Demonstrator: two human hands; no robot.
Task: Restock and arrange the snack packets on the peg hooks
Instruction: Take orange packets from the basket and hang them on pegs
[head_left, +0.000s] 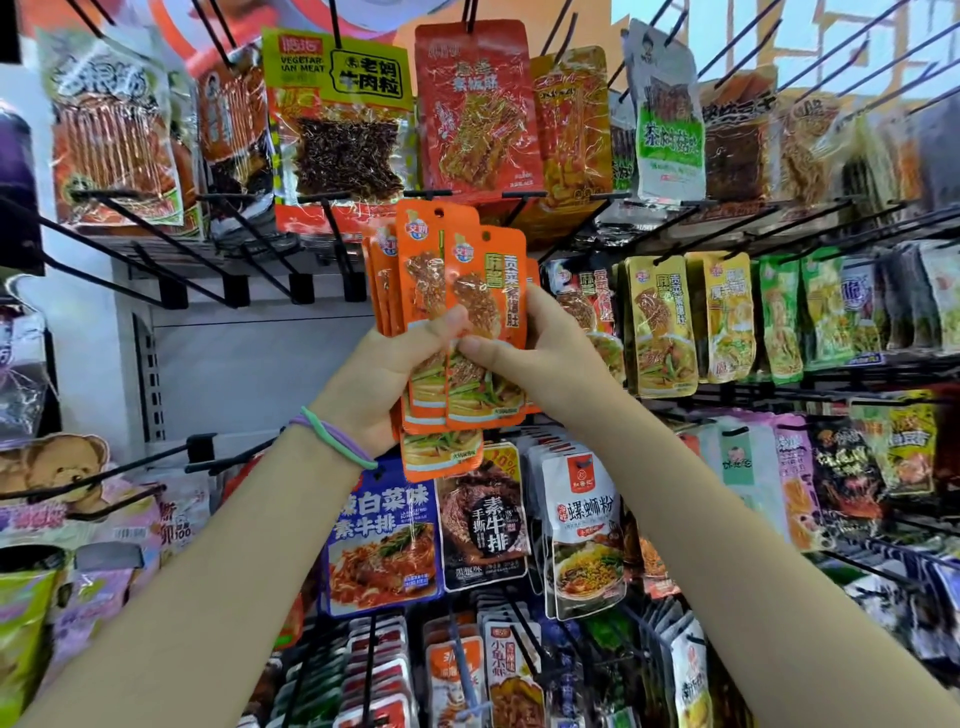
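Observation:
Both hands hold up a fanned stack of orange snack packets (470, 291) in front of the peg wall, at mid-height. My left hand (387, 374), with purple and green bands on its wrist, grips the stack from the left, thumb on the front. My right hand (540, 348) pinches the frontmost packet from the right, thumb pressed on its face. Each packet has a punched hang hole at its top. Bare black peg hooks (332, 234) jut out just left of the stack; no packet in my hands is on a hook.
Filled hooks surround the stack: a yellow-green packet (337, 111) and red packets (475, 109) above, yellow packets (660, 325) to the right, blue (384, 535) and white (584, 525) packets below. Several bare hooks (130, 244) stick out at the left.

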